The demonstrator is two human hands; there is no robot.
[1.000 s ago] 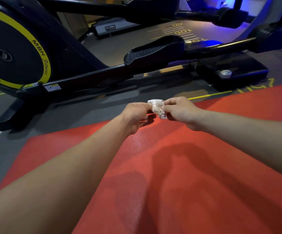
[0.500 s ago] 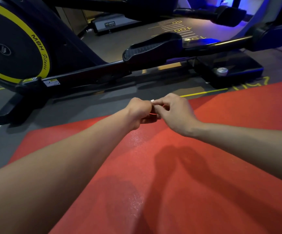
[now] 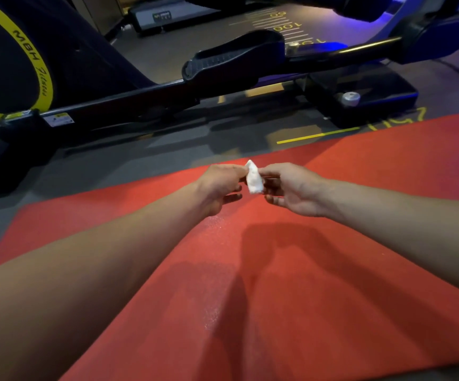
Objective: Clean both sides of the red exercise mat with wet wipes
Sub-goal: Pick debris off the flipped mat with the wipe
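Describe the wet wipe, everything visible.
The wet wipe is a small, white, crumpled wad, soft and cloth-like, roughly wedge-shaped with a pointed top. It is held above the red mat, not touching it, pinched between the left hand and right hand fingertips.

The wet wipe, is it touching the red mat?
Apart. The head view shows the wet wipe pinched between both hands, raised above the red mat.

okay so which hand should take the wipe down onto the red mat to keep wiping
Probably the right hand. Both hands pinch the folded wipe above the red mat, but the wipe hangs closer to the right hand's curled fingers, while the left hand only pinches its top corner.
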